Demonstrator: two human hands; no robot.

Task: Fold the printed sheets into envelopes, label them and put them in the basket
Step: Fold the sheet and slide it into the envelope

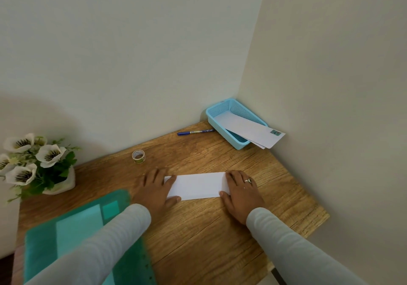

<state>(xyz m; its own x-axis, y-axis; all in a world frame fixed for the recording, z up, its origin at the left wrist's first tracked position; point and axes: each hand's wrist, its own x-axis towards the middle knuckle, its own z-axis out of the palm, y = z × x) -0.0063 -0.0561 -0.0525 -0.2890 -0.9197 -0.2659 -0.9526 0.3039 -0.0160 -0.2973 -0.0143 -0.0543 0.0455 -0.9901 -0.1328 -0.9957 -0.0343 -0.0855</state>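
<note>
Teal folder (77, 229) near L, partly under L sleeve. Mid bench (209, 240): folded sheet (198, 185) lies flat. L hand (154, 189) presses its L end, R hand (240, 194) its R end, fingers straight, no pinch. Behind: label roll (138, 156); flower pot (59, 183) far L. Back corner: blue pen (195, 132) beside blue basket (211, 114). Envelopes (248, 130) in it stick out over the rim, top one labelled.
</note>
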